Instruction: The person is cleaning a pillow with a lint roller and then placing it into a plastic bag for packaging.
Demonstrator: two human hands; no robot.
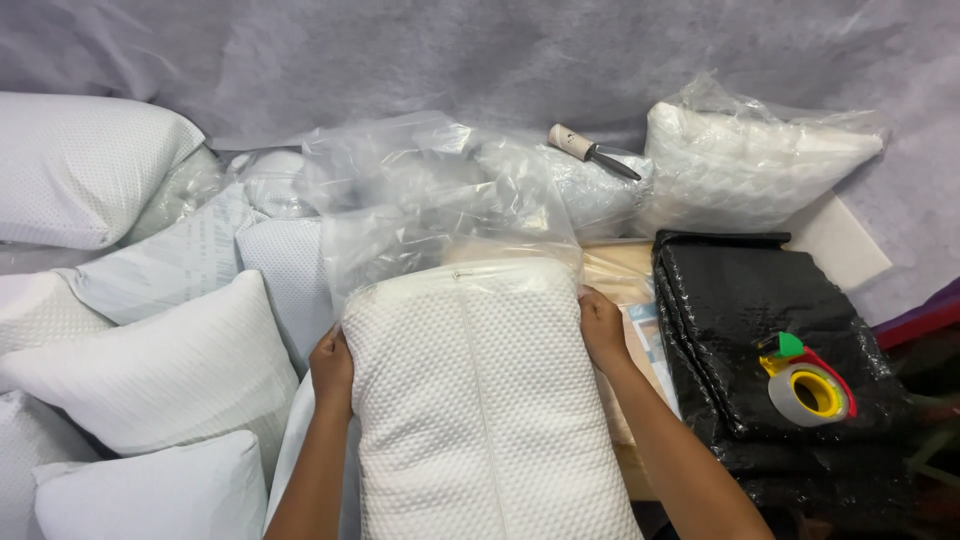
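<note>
**Q:** ok what's going on with the hands right now? where's the pillow?

**A:** So from my head cam I've got a white knitted pillow [480, 400] standing right in front of me, dead centre, zip seam running down the middle. My left hand [333, 372] is clamped on its left edge, fingers curled around the side, and my right hand [603, 328] is gripping the right edge up near the top corner. The top end of the pillow sits in the mouth of a clear plastic bag [430, 200], which billows up loose behind it.

**Q:** anything else around?

**A:** Plenty. A heap of bare white pillows [150, 370] is piled off to my left. On my right there's a stack of black plastic bags [760, 320] with a tape dispenser [810, 385] resting on top, yellow core, red and green bits. Further back, a pillow already sealed in plastic [745, 165] lies near the grey cloth [480, 50] backdrop, and just left of it a tool with a pale wooden handle [590, 150], blade dark; can't tell exactly what kind.
</note>
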